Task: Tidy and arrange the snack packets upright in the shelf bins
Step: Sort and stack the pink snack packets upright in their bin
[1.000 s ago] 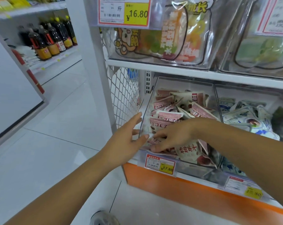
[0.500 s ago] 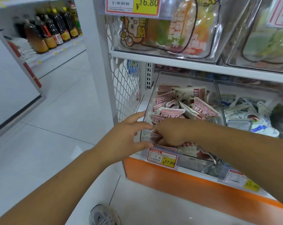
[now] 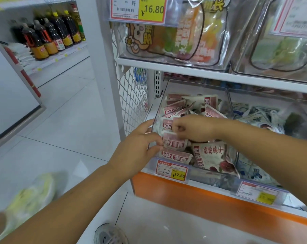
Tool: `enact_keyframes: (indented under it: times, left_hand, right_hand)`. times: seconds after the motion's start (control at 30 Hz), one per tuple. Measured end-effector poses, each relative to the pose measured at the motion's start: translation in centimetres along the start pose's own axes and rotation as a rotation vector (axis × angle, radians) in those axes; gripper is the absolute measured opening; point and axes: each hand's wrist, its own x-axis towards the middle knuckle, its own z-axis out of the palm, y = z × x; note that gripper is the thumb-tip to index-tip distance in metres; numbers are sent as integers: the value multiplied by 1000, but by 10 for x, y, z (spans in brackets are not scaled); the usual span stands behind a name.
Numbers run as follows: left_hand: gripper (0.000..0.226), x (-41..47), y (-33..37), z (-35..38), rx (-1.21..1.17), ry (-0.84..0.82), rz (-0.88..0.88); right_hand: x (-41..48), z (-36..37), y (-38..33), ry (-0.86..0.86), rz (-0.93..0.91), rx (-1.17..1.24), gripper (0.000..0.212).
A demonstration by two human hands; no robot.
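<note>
On the far left, a row of dark brown bottles with yellow caps (image 3: pixel 48 37) stands on a distant white shelf, well apart from the work. Nearer, the left hand (image 3: pixel 140 148) lies against the outer left wall of the clear plastic bin (image 3: pixel 195 85), fingers spread and mostly straight, apparently steadying it. Whether the thumb hooks the wall's edge cannot be made out. Just right of it, the right hand (image 3: pixel 195 128) has its fingers curled and pinches the top seam of a small pink-and-white snack packet (image 3: pixel 173 140) near the bin's front left corner, above the red-and-yellow price tag (image 3: pixel 171 170). More of the same packets are heaped at all angles behind and below, with a larger white pouch printed with red berries (image 3: pixel 212 157) leaning at the front. Further right, the neighbouring bin holds blue-and-white packets (image 3: pixel 255 118). The packets look light, soft and crinkly, with slick film that probably slides easily. The flat sealed top edge seems the best grip, since squeezing the puffed middle would likely just deform the packet and might crush what is inside. Compared with a second ago, the right hand no longer lies flat with straight fingers on the front packets. It has closed and risen with one packet, while the left hand has kept to the same wall.
</note>
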Motion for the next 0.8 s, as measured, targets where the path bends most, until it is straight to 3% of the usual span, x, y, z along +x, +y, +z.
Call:
enact_keyframes:
  times: [0.13,0.27,0.37,0.43,0.53,0.67,0.8]
  left_hand:
    - [11,5,2,-15,2,120,-9]
    - [8,9,9,-8,141,163,-20]
    - [34,10,8,1,223,108,-23]
    - [47,10,7,4,233,72,-22]
    - [42,13,9,8,255,73,-40]
    - [43,22,19,11,360,92,-138]
    - [53,21,27,6,471,195,187]
  right_hand:
    - [-8,-24,10,73,41,334,10]
    - [7,5,12,173,47,234,18]
    - [3,20,16,270,19,361,27]
    - [-5,21,20,283,0,328,16]
    - [-5,26,16,353,-3,181,9]
    - [-1,20,9,352,29,158,23]
    - [-58,-10,9,434,33,199,11]
